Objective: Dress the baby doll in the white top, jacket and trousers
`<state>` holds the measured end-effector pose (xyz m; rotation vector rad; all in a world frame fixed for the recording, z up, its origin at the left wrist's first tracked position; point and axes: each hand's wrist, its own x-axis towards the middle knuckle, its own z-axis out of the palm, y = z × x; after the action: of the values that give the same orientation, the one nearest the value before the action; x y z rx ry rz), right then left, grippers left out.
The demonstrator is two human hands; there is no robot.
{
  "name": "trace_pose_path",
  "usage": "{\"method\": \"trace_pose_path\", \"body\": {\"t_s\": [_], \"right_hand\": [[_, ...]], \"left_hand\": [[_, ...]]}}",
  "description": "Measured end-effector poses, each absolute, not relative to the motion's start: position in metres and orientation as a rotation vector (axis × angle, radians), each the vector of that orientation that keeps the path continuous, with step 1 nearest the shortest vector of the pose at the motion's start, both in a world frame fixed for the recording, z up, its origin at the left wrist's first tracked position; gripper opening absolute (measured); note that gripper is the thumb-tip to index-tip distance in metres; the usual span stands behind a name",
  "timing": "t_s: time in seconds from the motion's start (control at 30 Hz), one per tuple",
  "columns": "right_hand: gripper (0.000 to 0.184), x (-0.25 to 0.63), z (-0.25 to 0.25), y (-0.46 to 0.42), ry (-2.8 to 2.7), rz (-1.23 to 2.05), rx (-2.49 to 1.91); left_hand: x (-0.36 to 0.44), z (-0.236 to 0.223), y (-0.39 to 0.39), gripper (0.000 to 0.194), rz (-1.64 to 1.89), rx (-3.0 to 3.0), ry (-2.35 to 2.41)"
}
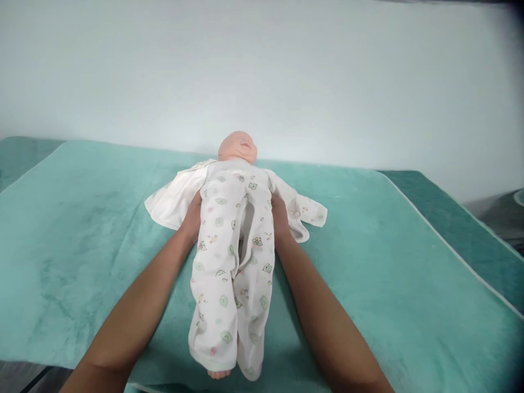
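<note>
A baby doll [237, 147] lies on its back, its head toward the wall and its feet toward me. It wears white baby pants [219, 240] with a green animal print, pulled up high on its body. One foot's toes show at the left cuff; the other foot is covered. Spread out on both sides is a white baby jacket [176, 194], partly beneath the doll. My left hand [194, 219] grips the doll's left-hand side at the waist, and my right hand [280, 217] holds the opposite side. The fingers of both hands are mostly hidden behind the doll.
A light green cloth [388, 262] covers the table under the doll. Darker green cloth [442, 202] shows past its pale edging at the right and far left. A pale wall [262, 71] rises behind the table.
</note>
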<state>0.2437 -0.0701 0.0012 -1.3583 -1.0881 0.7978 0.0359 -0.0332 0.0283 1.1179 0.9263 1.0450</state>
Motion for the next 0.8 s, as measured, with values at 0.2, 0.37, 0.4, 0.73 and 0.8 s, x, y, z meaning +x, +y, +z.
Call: {"method": "trace_pose_path", "body": {"t_s": [0.2,0.37,0.4,0.73,0.8], "right_hand": [[0.032,0.2504,0.005,-0.0696,-1.167,0.648,-1.583],[0.039,0.2526,0.0015,-0.0706,-0.975,0.742,-1.547],[0.04,0.2522,0.0007,-0.0708,-0.924,0.745,-1.543],[0.037,0.2526,0.0013,-0.071,-0.982,0.772,-1.497],[0.039,0.2508,0.0018,-0.0712,-0.907,0.816,-1.446]], "left_hand": [[0.0345,0.0263,-0.0298,0.032,1.057,1.111,0.973],[0.0339,0.0255,-0.0268,0.055,1.008,0.949,0.83],[0.033,0.0251,-0.026,0.057,0.999,0.952,0.809],[0.0308,0.0236,-0.0251,0.056,1.022,0.98,0.822],[0.0309,0.024,-0.0257,0.057,1.02,0.968,0.807]]}}
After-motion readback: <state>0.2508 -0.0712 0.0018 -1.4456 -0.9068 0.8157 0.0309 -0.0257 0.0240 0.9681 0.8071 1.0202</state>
